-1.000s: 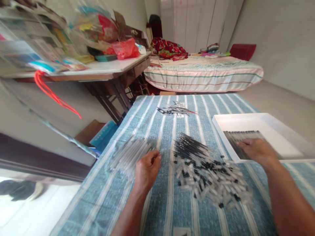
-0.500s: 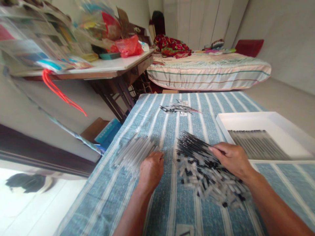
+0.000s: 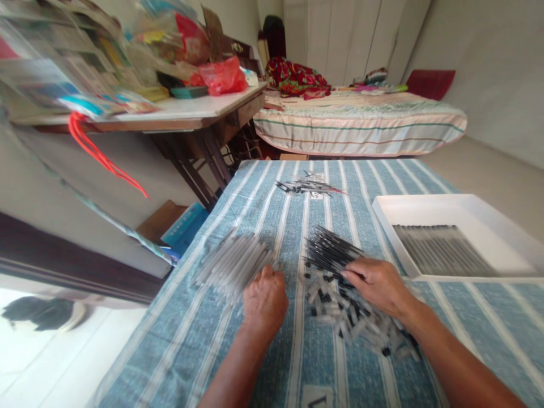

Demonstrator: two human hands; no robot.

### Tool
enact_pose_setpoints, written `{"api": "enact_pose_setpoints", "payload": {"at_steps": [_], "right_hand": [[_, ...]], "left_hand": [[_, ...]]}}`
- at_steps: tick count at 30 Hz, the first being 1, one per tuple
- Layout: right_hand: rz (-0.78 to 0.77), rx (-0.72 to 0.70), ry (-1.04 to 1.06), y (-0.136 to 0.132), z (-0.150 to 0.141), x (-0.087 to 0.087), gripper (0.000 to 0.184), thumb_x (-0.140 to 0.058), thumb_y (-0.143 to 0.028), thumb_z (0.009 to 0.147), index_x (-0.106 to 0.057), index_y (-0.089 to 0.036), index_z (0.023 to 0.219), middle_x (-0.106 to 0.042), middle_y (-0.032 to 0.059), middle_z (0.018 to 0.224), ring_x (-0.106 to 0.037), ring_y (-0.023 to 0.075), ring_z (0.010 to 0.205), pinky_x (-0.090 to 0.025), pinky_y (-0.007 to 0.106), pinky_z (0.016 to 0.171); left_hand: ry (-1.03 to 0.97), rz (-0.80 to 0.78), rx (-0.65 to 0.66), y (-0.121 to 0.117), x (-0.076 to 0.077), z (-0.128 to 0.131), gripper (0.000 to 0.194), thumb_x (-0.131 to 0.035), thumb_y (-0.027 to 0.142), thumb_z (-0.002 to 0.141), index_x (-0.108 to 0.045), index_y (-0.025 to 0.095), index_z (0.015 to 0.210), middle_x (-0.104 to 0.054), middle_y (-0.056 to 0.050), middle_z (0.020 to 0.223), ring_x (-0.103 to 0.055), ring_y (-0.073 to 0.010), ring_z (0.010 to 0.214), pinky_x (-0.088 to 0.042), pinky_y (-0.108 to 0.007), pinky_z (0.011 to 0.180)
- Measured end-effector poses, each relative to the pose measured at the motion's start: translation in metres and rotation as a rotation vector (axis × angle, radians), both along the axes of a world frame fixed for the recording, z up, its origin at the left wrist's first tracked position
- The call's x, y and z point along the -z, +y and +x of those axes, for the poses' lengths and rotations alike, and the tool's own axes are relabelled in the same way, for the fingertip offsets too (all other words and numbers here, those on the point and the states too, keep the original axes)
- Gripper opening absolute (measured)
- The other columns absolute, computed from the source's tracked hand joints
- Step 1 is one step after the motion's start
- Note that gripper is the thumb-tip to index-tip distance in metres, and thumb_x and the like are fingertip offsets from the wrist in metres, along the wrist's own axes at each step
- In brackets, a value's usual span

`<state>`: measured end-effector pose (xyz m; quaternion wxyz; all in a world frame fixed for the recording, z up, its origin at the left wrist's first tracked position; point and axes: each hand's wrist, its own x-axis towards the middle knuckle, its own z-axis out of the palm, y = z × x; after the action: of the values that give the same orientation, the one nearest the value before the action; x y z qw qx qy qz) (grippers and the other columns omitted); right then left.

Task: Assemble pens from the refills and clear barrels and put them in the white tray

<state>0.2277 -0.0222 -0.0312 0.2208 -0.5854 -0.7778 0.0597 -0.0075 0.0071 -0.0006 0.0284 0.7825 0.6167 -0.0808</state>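
Observation:
My left hand [image 3: 267, 297] is curled closed at the right-hand end of a heap of clear pen barrels [image 3: 233, 263]; what lies inside its fingers is hidden. Thumb and fingers of my right hand [image 3: 380, 286] are pressed together at the near end of a bundle of dark pen refills [image 3: 329, 249]. Whatever they pinch is too small and blurred to make out. Below that bundle, partly under my right hand and forearm, spreads a pile of clear and black pen caps [image 3: 335, 309].
To the right, a white shallow box [image 3: 501, 226] holds a row of pens [image 3: 442, 249]. Several thin dark pieces [image 3: 310, 186] lie toward the far edge of the striped tablecloth [image 3: 293, 351]. A cluttered desk [image 3: 170, 116] stands at the left, a bed [image 3: 361, 122] beyond.
My right hand has moved left and slightly down, closer in against the refills. My left hand has shifted a little to the right, still closed beside the barrels.

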Motion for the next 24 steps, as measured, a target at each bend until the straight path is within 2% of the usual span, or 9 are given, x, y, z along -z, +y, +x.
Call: {"api": "enact_pose_setpoints", "payload": {"at_steps": [5, 9, 13, 19, 24], "right_hand": [[-0.137, 0.012, -0.233, -0.001, -0.011, -0.006, 0.020, -0.051, -0.025, 0.084, -0.066, -0.020, 0.072, -0.069, 0.0022, 0.074, -0.065, 0.0178, 0.071, -0.038, 0.025, 0.059], [-0.247, 0.053, -0.369, -0.001, -0.020, -0.015, 0.022, -0.047, -0.022, 0.085, -0.065, -0.020, 0.073, -0.071, 0.0037, 0.078, -0.067, 0.0202, 0.074, -0.037, 0.027, 0.058], [-0.307, 0.094, -0.408, 0.000, -0.023, -0.019, 0.021, -0.046, -0.024, 0.085, -0.065, -0.020, 0.078, -0.072, 0.0058, 0.080, -0.067, 0.0227, 0.077, -0.037, 0.028, 0.058], [-0.375, 0.141, -0.435, 0.004, -0.019, -0.014, 0.019, -0.050, -0.032, 0.083, -0.066, -0.022, 0.081, -0.072, 0.0083, 0.078, -0.067, 0.0256, 0.078, -0.037, 0.029, 0.058], [-0.342, 0.113, -0.388, 0.003, -0.014, -0.013, 0.019, -0.049, -0.029, 0.084, -0.066, -0.022, 0.077, -0.071, 0.0057, 0.075, -0.066, 0.0222, 0.074, -0.036, 0.027, 0.057]], "left_hand": [[-0.012, -0.012, 0.084, -0.004, -0.003, 0.004, 0.029, -0.037, 0.006, 0.079, -0.064, 0.012, 0.082, -0.061, -0.013, 0.089, -0.061, -0.0258, 0.086, -0.048, -0.034, 0.069], [-0.028, -0.040, 0.156, -0.008, -0.005, 0.010, 0.028, -0.038, 0.005, 0.077, -0.064, 0.013, 0.082, -0.061, -0.014, 0.094, -0.059, -0.0263, 0.090, -0.047, -0.036, 0.075], [-0.040, -0.076, 0.199, -0.009, -0.006, 0.013, 0.027, -0.039, 0.004, 0.075, -0.064, 0.012, 0.083, -0.061, -0.015, 0.095, -0.058, -0.0274, 0.091, -0.046, -0.037, 0.077], [-0.070, -0.107, 0.182, -0.008, -0.004, 0.010, 0.026, -0.038, 0.004, 0.076, -0.063, 0.012, 0.079, -0.061, -0.014, 0.094, -0.059, -0.0268, 0.090, -0.047, -0.035, 0.075], [-0.261, -0.013, 0.131, -0.006, 0.000, 0.006, 0.017, -0.040, 0.012, 0.081, -0.057, 0.013, 0.081, -0.059, -0.012, 0.089, -0.059, -0.0232, 0.084, -0.045, -0.033, 0.075]]}}
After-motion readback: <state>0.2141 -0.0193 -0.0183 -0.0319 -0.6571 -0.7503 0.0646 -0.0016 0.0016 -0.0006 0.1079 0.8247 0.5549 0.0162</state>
